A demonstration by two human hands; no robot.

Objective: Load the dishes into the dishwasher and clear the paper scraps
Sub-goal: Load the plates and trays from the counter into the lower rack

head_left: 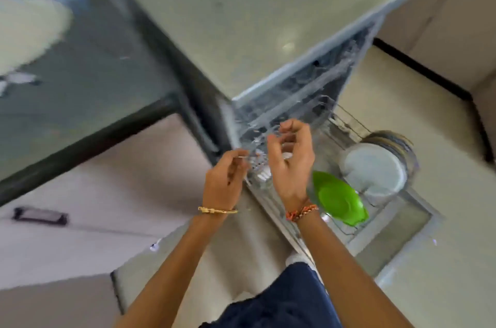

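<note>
The dishwasher (268,32) stands open, its lower rack (357,231) pulled out over the lowered door. In that rack a green plate (338,199) leans beside several white plates (375,166). Both my hands hover at the rack's left end, over small white pieces (264,174) in a basket. My left hand (224,180) pinches something thin and silvery at its fingertips; blur hides what it is. My right hand (291,164) has its fingers curled, and I cannot tell whether it holds anything. White paper-like shapes (29,32) lie on the glass table (94,80) at the left.
The glass table has a dark frame and stands close against the dishwasher's left side. A black flat object (40,216) lies on the pale floor at the left. A dark skirting strip (429,70) runs along the wall at the right. The whole view is motion-blurred.
</note>
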